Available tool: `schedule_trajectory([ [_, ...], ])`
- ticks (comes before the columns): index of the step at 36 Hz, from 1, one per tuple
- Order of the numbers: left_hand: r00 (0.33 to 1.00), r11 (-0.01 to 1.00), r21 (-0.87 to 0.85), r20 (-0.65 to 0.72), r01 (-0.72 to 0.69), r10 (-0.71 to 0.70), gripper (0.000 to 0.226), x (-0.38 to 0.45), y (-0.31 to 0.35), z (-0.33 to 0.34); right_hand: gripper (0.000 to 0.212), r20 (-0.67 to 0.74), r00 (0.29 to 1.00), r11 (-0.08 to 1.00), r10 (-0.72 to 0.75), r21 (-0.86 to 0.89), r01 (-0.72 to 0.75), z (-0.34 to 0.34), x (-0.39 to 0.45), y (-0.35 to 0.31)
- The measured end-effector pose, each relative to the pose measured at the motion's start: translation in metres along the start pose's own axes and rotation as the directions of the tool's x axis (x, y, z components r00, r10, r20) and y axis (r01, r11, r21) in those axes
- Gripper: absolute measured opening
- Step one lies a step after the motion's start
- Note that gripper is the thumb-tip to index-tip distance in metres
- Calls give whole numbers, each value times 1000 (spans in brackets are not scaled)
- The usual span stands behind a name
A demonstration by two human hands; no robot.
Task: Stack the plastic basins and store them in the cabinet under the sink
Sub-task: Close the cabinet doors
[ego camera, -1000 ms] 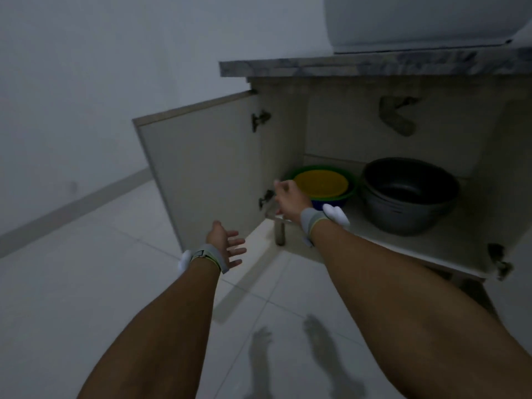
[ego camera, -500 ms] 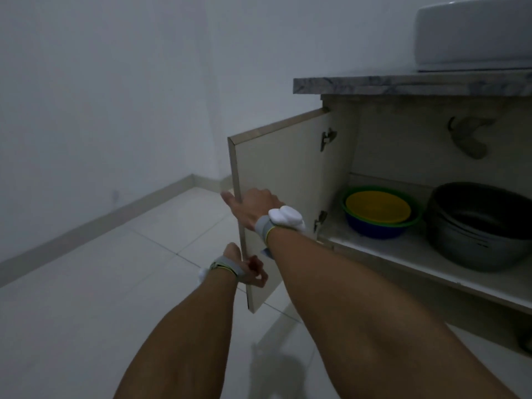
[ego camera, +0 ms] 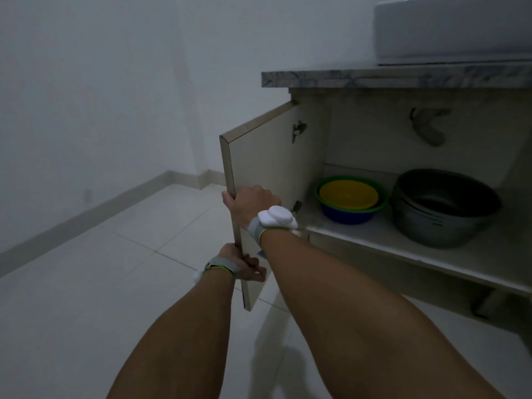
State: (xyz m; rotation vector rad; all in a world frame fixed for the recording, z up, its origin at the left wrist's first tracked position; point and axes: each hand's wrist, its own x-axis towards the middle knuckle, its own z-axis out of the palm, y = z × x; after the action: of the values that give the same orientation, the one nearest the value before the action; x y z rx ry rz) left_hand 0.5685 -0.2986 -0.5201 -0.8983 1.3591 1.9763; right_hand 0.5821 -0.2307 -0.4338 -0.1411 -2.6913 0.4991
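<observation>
A stack of plastic basins, yellow inside green inside blue, sits on the cabinet shelf under the sink, at its left end. The left cabinet door stands open toward me. My right hand is wrapped around the door's free edge at mid height. My left hand grips the same edge lower down, fingers curled onto the door's inner face.
A stack of large dark grey basins fills the shelf to the right of the coloured ones. A drain pipe hangs above them. The white sink rests on a marble countertop. The white tiled floor stretches to the left wall.
My right hand left the shelf area, moved left and closed on the door's edge. My left hand rose and took hold of that edge lower down. The view shifted left.
</observation>
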Motion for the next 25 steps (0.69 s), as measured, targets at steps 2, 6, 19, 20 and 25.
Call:
schedule_trajectory([
  [2,999,999,29,-11,42,-42,32,-13,-15,10,56,-23,1000,1000,6,8,-6,-9,-10,14],
  [6,996,1000,10,87,4,-5,30,-31,-60,48,62,-34,999,996,27,-79,-30,-38,-32,64],
  [19,932,997,16,356,73,-74,32,-38,-137,196,58,-95,949,930,300,-192,-313,-96,-41,215],
  [20,944,999,18,327,42,-45,32,-24,-139,204,57,-76,941,924,328,-181,-337,-100,-37,218],
  [25,905,990,-38,412,136,-108,34,13,-139,265,59,-21,895,884,445,-146,-444,-115,-11,266],
])
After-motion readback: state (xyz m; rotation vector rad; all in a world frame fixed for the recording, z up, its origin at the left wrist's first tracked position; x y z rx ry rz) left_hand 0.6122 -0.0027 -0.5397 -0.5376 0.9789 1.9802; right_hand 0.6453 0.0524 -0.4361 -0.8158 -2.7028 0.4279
